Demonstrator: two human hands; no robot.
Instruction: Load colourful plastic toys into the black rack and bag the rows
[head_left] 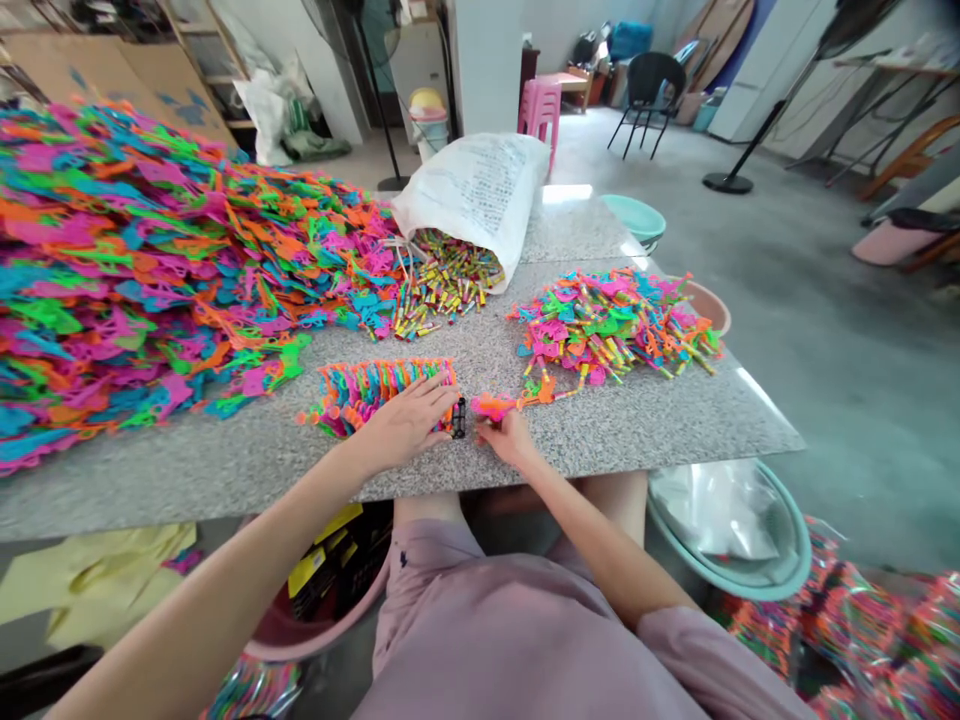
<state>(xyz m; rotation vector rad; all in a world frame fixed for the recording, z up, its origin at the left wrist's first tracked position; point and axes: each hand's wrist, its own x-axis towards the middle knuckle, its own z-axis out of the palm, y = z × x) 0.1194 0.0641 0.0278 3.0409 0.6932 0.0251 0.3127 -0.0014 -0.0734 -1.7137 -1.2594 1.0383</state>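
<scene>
- Forearms (292, 525) slant inward over the front edge of the speckled table (600, 440).
- Left hand (405, 418) lies palm down, fingers stretched, on the right end of a row of colourful plastic pieces (352, 385).
- Right hand (511, 438) curls inward, fingers pinching a pink piece (493, 404).
- This piece sits at its fingertips, just right of the black frame (458, 420) ending the row.

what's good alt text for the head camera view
A person's left hand rests on a row of colourful plastic pieces on a speckled table while the right hand holds a pink piece. A large multicoloured heap lies left, a smaller pile right; beyond, a white bag spills small yellow tubes.
</scene>
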